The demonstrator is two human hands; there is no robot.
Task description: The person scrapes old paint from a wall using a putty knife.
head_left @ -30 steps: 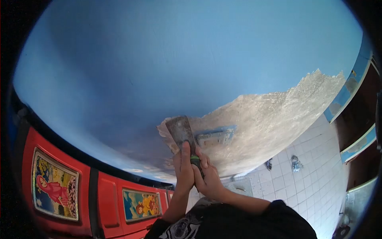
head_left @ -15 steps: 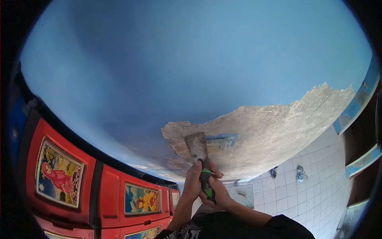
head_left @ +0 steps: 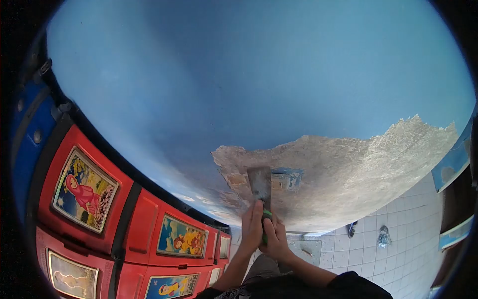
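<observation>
Both hands are closed round a scraper (head_left: 260,183) with a wide grey metal blade and a black and green handle. My left hand (head_left: 252,225) grips it from the left, its thumb along the base of the blade. On the right of the handle, my right hand (head_left: 275,236) is wrapped round it. The blade points up over the bare, stripped part (head_left: 333,164) of the blue wall (head_left: 239,74), just left of a small rectangular patch with blue edges (head_left: 290,179). Whether the blade touches the wall I cannot tell.
Red drawers with picture panels (head_left: 139,226) stand at the left, beside a blue cabinet part (head_left: 31,124). White floor tiles (head_left: 368,254) show at the lower right, with a crumpled clump (head_left: 384,236) and a dark brush-like thing (head_left: 352,229) on them. Shelves (head_left: 458,231) stand at the right edge.
The scraper, in both hands, has moved right and down from the left edge of the bare part, and its blade is now more upright. The view has shifted, showing more of the red drawers.
</observation>
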